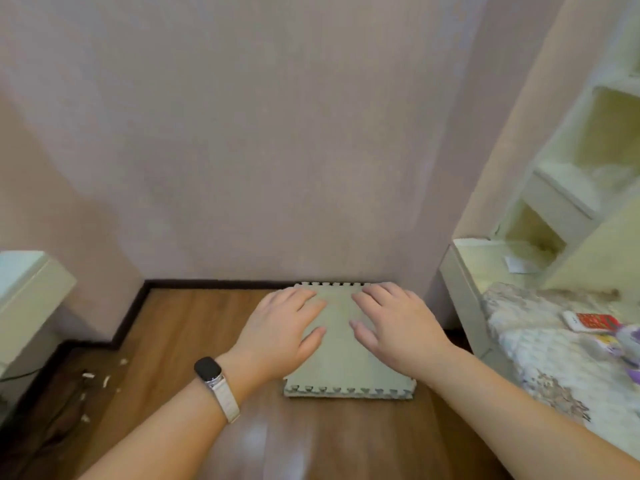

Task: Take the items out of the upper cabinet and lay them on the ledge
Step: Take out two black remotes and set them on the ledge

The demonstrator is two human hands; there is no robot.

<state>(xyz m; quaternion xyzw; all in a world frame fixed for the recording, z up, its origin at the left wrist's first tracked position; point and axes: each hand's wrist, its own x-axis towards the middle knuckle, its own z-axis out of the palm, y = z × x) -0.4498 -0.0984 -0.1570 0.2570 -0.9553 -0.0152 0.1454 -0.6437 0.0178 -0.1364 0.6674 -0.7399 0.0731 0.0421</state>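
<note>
A stack of grey-green foam puzzle mats [341, 367] lies on the wooden floor against the pink wall. Both my hands hover flat over its top with fingers spread. My left hand [282, 332], with a watch on the wrist, is over the left half. My right hand [398, 327] is over the right half. Neither hand grips anything. Whether the palms touch the mat I cannot tell. No upper cabinet is in view.
A cream shelf unit [568, 188] with open cubbies stands at the right, above a bed [540, 344] with a patterned cover, a red-and-white box [588, 322] and a purple toy. A pale cabinet corner [27, 292] juts in at the left, with scraps on the floor [100, 379].
</note>
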